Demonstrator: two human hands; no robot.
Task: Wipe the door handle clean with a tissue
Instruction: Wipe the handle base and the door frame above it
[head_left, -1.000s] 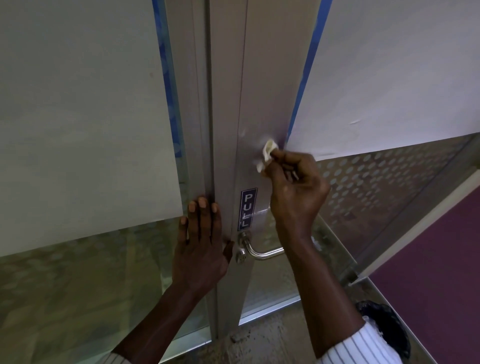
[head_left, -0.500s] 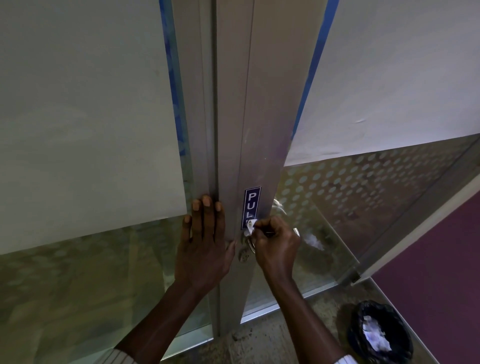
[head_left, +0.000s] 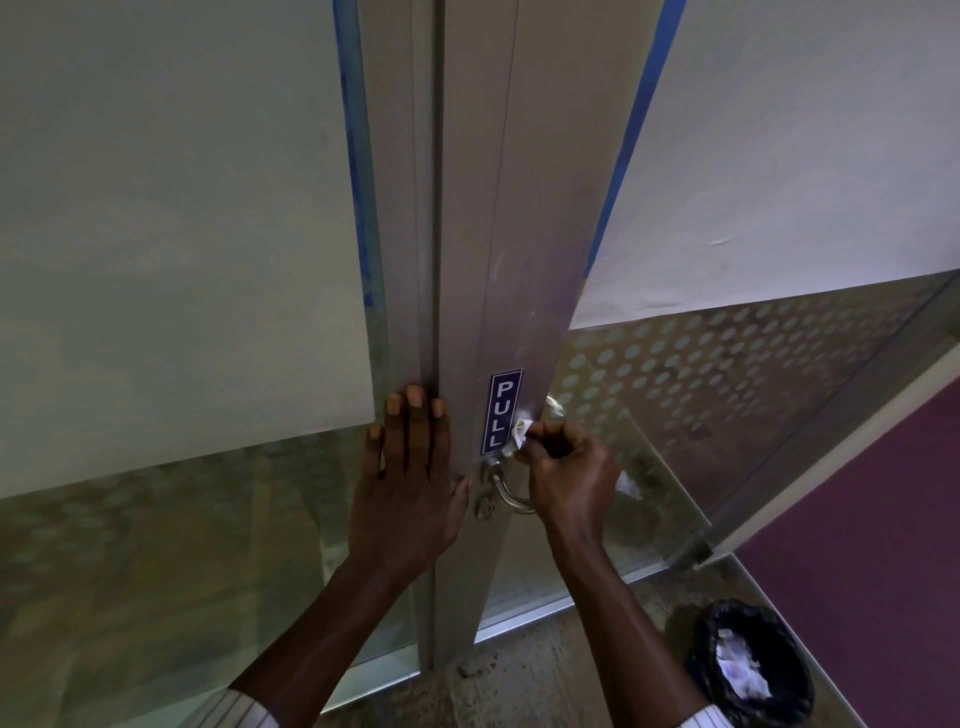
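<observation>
A curved silver door handle sticks out of the grey metal door frame, just below a blue PULL sticker. My right hand is closed around a small white tissue and presses it against the frame at the top of the handle, beside the sticker's lower edge. The hand hides most of the handle's grip. My left hand lies flat with fingers spread on the frame's left edge, level with the handle.
Frosted and dotted glass panels flank the frame on both sides. A black-lined waste bin holding crumpled paper stands on the floor at the lower right, next to a purple carpet. A bit of white paper shows behind the glass.
My right hand came down from high on the frame to the handle's top with the tissue, and now sits slightly higher beside the sticker. The left hand stayed put.
</observation>
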